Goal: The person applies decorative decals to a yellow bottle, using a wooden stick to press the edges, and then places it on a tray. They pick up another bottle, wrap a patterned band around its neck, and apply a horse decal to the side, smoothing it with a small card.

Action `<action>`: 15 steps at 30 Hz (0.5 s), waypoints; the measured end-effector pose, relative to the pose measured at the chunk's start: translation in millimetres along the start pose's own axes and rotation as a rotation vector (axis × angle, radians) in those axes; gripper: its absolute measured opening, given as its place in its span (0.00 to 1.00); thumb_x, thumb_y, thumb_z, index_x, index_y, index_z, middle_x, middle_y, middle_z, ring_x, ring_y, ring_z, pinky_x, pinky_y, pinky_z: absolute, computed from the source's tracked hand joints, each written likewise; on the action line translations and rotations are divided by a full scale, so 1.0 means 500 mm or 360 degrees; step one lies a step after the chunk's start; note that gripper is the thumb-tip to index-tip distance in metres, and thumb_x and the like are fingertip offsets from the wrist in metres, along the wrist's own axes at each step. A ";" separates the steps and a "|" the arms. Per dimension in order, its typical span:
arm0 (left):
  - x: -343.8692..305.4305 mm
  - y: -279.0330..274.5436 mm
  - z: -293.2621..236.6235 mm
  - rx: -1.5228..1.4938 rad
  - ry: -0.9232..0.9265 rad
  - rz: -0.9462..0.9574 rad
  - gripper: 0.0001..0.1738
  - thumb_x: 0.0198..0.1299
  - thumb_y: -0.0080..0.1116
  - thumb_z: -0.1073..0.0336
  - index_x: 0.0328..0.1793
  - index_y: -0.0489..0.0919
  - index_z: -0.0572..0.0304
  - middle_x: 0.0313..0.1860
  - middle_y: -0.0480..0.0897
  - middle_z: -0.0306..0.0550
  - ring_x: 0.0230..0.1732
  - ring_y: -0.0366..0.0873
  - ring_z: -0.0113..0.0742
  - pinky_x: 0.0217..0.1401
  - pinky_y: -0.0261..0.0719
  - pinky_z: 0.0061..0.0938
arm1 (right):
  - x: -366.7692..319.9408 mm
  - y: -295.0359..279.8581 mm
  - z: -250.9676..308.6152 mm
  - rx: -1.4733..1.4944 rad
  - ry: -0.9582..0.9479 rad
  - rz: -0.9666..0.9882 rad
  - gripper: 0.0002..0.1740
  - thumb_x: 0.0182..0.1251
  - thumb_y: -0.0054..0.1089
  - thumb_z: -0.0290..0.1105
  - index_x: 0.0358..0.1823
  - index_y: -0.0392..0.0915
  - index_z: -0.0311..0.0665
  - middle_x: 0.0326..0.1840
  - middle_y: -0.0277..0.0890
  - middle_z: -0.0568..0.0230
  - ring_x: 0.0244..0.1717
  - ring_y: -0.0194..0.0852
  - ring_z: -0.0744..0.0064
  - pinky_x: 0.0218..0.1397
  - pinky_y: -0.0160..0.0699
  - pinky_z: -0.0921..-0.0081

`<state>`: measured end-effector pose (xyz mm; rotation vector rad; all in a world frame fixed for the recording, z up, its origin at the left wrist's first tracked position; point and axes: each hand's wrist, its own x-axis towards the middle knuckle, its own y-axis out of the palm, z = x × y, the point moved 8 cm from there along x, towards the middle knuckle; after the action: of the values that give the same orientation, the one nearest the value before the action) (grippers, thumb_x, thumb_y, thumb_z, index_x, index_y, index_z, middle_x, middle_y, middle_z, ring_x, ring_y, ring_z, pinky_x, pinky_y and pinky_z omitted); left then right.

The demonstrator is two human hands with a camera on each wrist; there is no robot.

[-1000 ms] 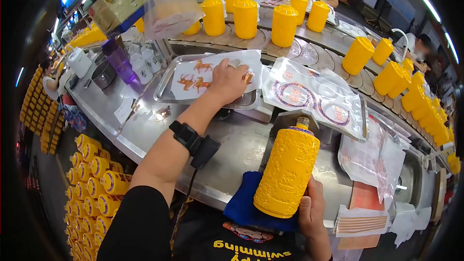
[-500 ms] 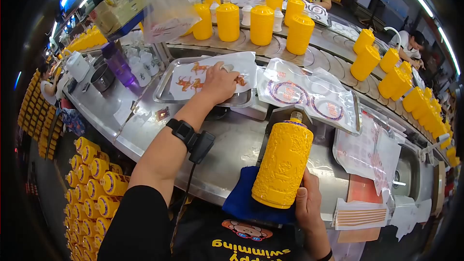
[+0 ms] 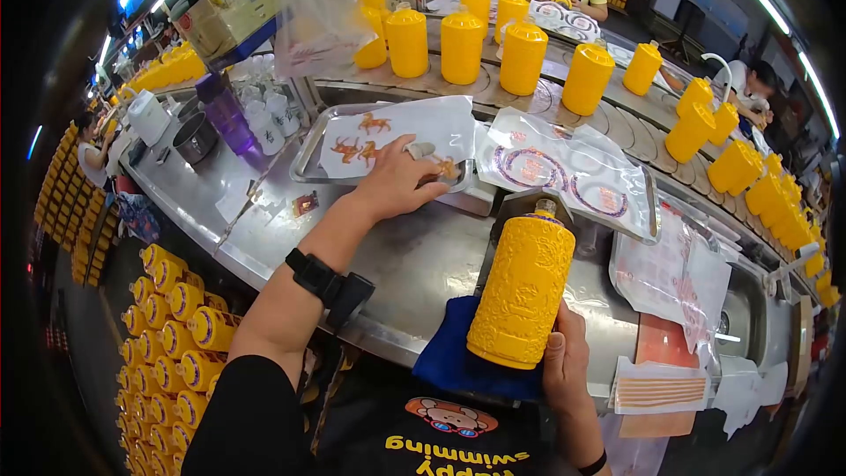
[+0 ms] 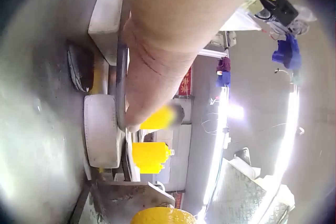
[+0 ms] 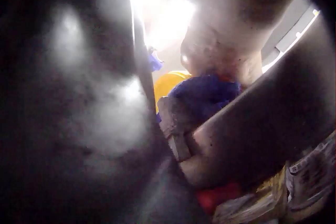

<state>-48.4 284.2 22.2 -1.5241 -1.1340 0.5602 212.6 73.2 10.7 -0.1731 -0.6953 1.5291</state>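
Observation:
My left hand (image 3: 398, 183) reaches over a metal tray (image 3: 304, 161) holding a white sheet (image 3: 414, 116) with orange-brown figure decals (image 3: 348, 152). Its fingertips touch the decal (image 3: 448, 167) at the sheet's right side, thumb spread from the index finger; a grey wrap covers one finger. My right hand (image 3: 566, 357) holds a yellow embossed bottle (image 3: 522, 291) by its lower right side, thumb in front, other fingers mostly hidden behind. The bottle leans back against a dark metal stand (image 3: 511, 209), over a blue cloth (image 3: 454, 339). The right wrist view is dark, showing the cloth (image 5: 205, 96).
Right of the tray lies a plastic-covered sheet (image 3: 564, 172) with ring-shaped prints. Behind, yellow bottles (image 3: 524, 57) stand on a conveyor (image 3: 617, 115). A purple bottle (image 3: 227, 115) and a metal pot (image 3: 194, 137) stand left. Stacked bottles (image 3: 181, 335) fill the lower left; a sink (image 3: 745, 313) is right.
My left hand has drawn back a little toward me over the sheet, its thumb and index now more visibly apart. Bottles on the conveyor have moved right. My right hand keeps its hold on the bottle.

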 end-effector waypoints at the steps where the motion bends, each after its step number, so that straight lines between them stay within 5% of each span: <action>1: -0.003 -0.002 0.000 -0.0022 0.0021 0.0028 0.24 0.58 0.62 0.47 0.57 0.84 0.50 0.54 0.82 0.55 0.75 0.57 0.62 0.75 0.55 0.54 | 0.000 -0.001 0.002 -0.0005 0.0002 0.0000 0.37 0.80 0.34 0.55 0.72 0.61 0.26 0.52 0.71 0.46 0.53 0.65 0.52 0.63 0.61 0.61; 5: -0.030 -0.008 0.012 -0.0018 0.0100 -0.0353 0.23 0.54 0.65 0.51 0.55 0.84 0.48 0.49 0.84 0.55 0.74 0.58 0.62 0.75 0.55 0.53 | -0.001 0.000 0.004 -0.0018 -0.0011 -0.0018 0.37 0.80 0.34 0.55 0.71 0.62 0.27 0.52 0.71 0.46 0.53 0.65 0.51 0.63 0.61 0.61; 11: -0.047 -0.010 0.013 0.0001 0.0157 -0.0295 0.16 0.52 0.67 0.57 0.47 0.84 0.51 0.33 0.85 0.48 0.74 0.60 0.58 0.72 0.57 0.50 | -0.003 0.000 0.000 -0.0032 -0.0028 -0.0040 0.37 0.80 0.34 0.54 0.71 0.63 0.27 0.52 0.72 0.46 0.53 0.66 0.52 0.62 0.62 0.62; 15: -0.052 -0.019 0.009 -0.0140 0.0157 -0.0288 0.13 0.54 0.65 0.60 0.43 0.82 0.54 0.40 0.83 0.51 0.72 0.62 0.57 0.72 0.58 0.49 | -0.003 -0.001 0.003 -0.0018 -0.0034 -0.0045 0.37 0.80 0.34 0.54 0.71 0.63 0.27 0.52 0.72 0.46 0.53 0.66 0.52 0.62 0.62 0.62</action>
<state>-66.7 262.8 24.1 -1.4883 -1.2182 0.3133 212.3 71.3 11.5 -0.1548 -0.7205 1.5023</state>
